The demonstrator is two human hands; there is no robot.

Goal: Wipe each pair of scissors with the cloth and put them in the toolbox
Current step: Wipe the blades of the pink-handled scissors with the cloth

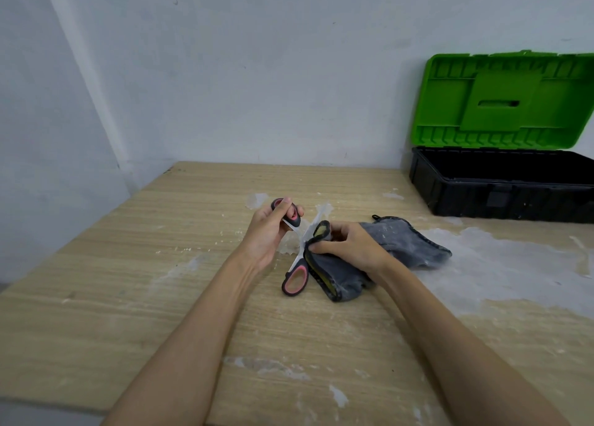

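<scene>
A pair of scissors (295, 279) with pink and black handles is spread wide open above the middle of the wooden table (160, 265). My left hand (268, 233) grips its upper handle. My right hand (350, 247) holds a grey cloth (408, 242) with a black and yellow edge, folded around one blade. The other blade points up and away between my hands. The toolbox (501, 184) stands at the back right, black base open, green lid (504, 101) leaning upright against the wall.
White dried patches and a large pale smear (514, 265) mark the tabletop to the right of the cloth. A white wall runs behind the table, and the table's left edge drops off toward a corner.
</scene>
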